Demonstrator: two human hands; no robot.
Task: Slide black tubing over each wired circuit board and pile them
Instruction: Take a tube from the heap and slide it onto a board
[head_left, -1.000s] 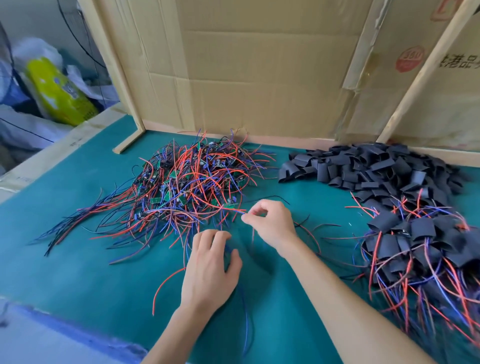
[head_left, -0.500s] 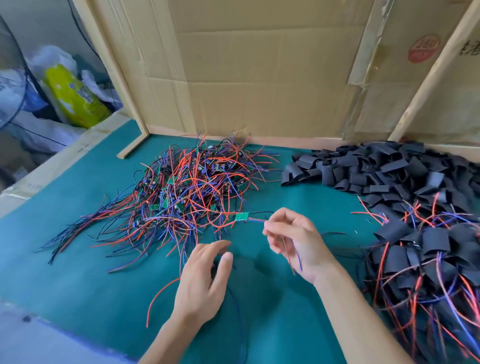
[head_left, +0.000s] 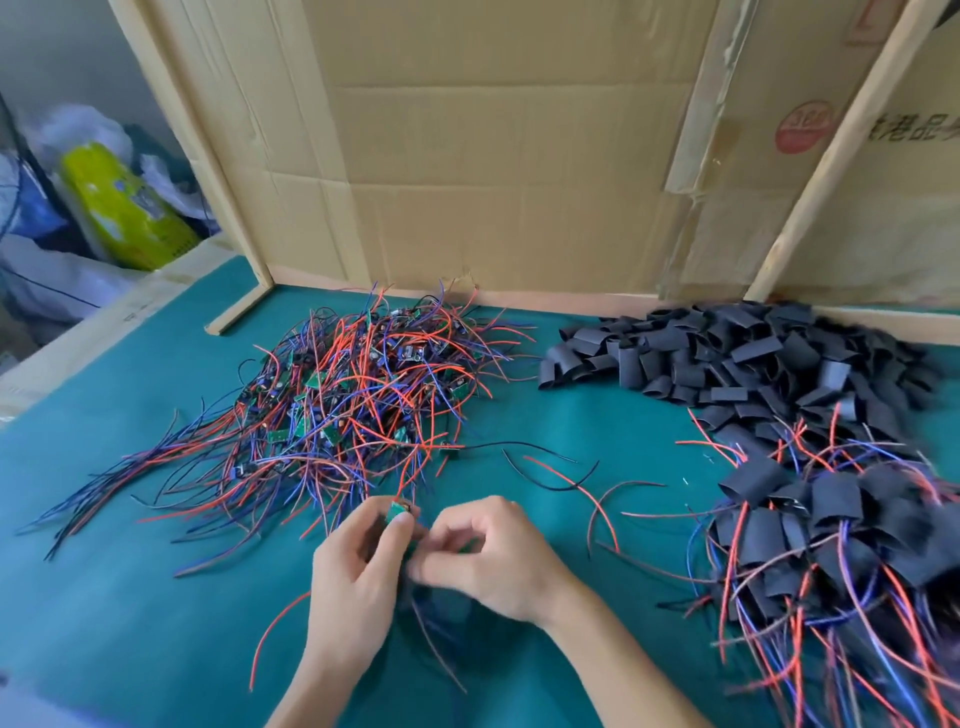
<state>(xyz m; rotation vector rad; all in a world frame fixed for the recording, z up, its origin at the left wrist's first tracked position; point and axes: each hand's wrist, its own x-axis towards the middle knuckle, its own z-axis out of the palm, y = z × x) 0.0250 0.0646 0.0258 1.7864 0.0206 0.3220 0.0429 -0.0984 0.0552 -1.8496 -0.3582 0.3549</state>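
Observation:
A small green circuit board (head_left: 399, 514) with red, blue and black wires is pinched between the fingers of my left hand (head_left: 353, 577). My right hand (head_left: 488, 556) meets it from the right, fingers curled on the board's wires. Behind them lies the tangled heap of bare wired boards (head_left: 358, 400). Loose black tubing pieces (head_left: 737, 353) are heaped at the back right. Boards covered with tubing (head_left: 841, 530) are piled at the right, wires trailing toward me.
The green mat (head_left: 130, 613) covers the table. A cardboard wall (head_left: 493, 156) with wooden battens closes the back. Loose red and black wires (head_left: 576, 483) lie between the heaps. Bags and a yellow pack (head_left: 119, 208) sit off the table at the left.
My right hand has drawn one board out of the heap toward me, and my left hand has risen from the mat and taken hold of it. Both hands now meet at the board.

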